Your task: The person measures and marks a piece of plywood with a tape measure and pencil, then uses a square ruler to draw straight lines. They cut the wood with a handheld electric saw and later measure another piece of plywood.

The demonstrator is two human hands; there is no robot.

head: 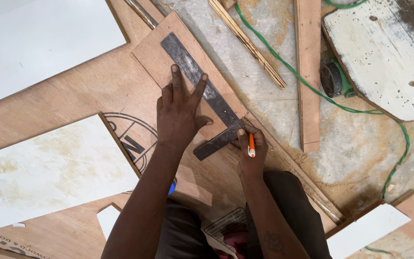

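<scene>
Big plywood sheet (73,96) lies under both hands and spreads far to the left of the left hand. Two white boards lie on it: one (34,43) well above-left of the left hand, another, dusty one (49,168) just left of the left forearm. W/ the right hand as ref., a worn white board (384,52) w/ small holes is well up and to the right, and a green tool (336,79) sticks out from under its edge. A green cable (303,79) runs from there across the dusty floor (360,144), well right of the right hand. A long wood strip (308,72) lies up-right of the right hand, near but apart from it.

A smaller plywood piece (161,60) sits directly under the left hand. On it lies a metal square (202,86): long blade under the left fingers, short arm between both hands.

Left hand (178,112) is spread open, flat, and presses the blade down w/ the fingertips. Right hand (250,148) is closed around an orange pen (251,145), its fingers touching the corner of the square; the pen tip is hidden, so cannot tell if it touches the wood.
</scene>
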